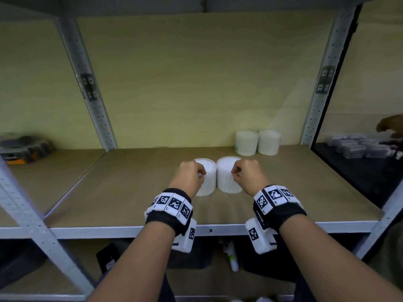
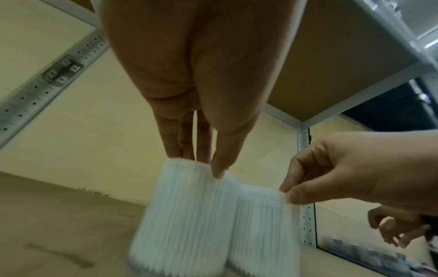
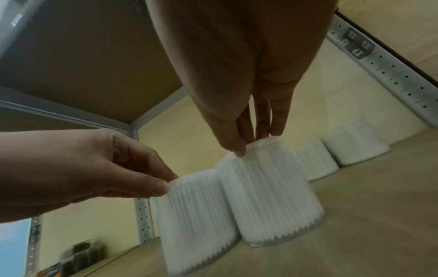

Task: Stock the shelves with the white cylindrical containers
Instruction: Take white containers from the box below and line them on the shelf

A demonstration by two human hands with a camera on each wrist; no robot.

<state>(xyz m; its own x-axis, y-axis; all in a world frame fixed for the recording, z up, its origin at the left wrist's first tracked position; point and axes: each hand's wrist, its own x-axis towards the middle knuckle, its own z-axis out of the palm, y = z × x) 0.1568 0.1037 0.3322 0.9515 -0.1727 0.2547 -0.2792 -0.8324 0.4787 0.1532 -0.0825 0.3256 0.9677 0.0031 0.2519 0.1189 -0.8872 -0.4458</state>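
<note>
White containers (image 1: 257, 142) stand at shelf (image 1: 130, 192) back-right w/ purple packs (image 1: 357, 147) beyond.

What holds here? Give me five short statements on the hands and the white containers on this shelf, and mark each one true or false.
1. The left hand pinches the top rim of the left white ribbed cylindrical container. True.
2. The right hand is empty and away from every container. False: its grip is on the top rim of the right white ribbed cylindrical container.
3. The two held containers stand side by side, touching. True.
4. Two more white containers stand at the back right of the brown wooden shelf board. True.
5. The held containers lie on their sides. False: both are upright.
</note>
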